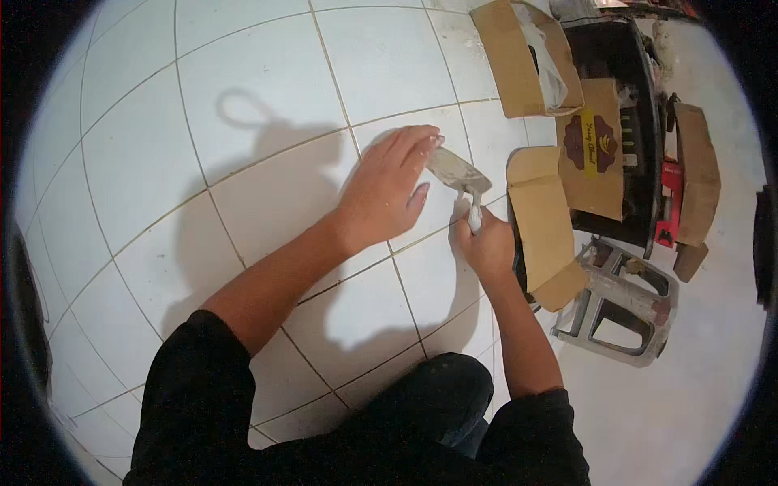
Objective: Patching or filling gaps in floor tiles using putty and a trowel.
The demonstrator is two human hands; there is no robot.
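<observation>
A trowel [462, 170] with a smeared, pale metal blade and a whitish handle is held above or on the white tiled floor [267, 57]. My right hand [488, 247] grips its handle, at the right of centre. My left hand [385, 182] is just left of the blade, palm down, its fingertips at the blade's far tip and its thumb apart; whether they touch the metal is hard to tell. Small pale smears are on that hand's fingers.
Cardboard boxes [541, 227] [494, 40] stand along the right, around a black container [636, 202] with a red carton [666, 227] and a cardboard piece [697, 170] beside it. A grey plastic stool or frame [648, 340] lies at the lower right. My dark-clothed knee [446, 385] is at the bottom.
</observation>
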